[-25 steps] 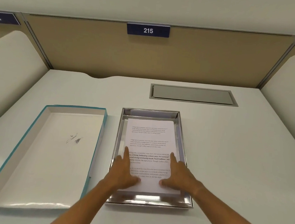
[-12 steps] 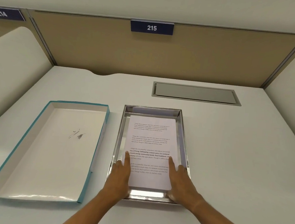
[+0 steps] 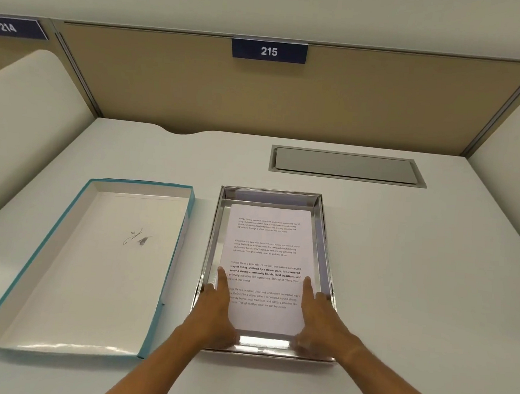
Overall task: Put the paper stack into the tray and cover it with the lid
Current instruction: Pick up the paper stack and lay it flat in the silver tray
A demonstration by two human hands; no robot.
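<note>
A white paper stack (image 3: 269, 244) with printed text lies flat inside the shiny metal tray (image 3: 327, 242) at the middle of the desk. My left hand (image 3: 215, 314) rests against the stack's near left edge, index finger stretched along the side and thumb at the near corner. My right hand (image 3: 320, 323) mirrors it on the near right edge. Both hands are flat with fingers extended and grip nothing. The teal-edged lid (image 3: 92, 261) lies upside down on the desk just left of the tray, white inside facing up.
A grey cable hatch (image 3: 345, 166) is set into the desk behind the tray. A tan partition with a sign reading 215 (image 3: 269, 51) closes the back. Curved white side panels (image 3: 24, 134) stand at left and right.
Both hands slid off the top of the sheet outward to its side edges. The paper now lies a little farther into the tray, showing the tray's near floor.
</note>
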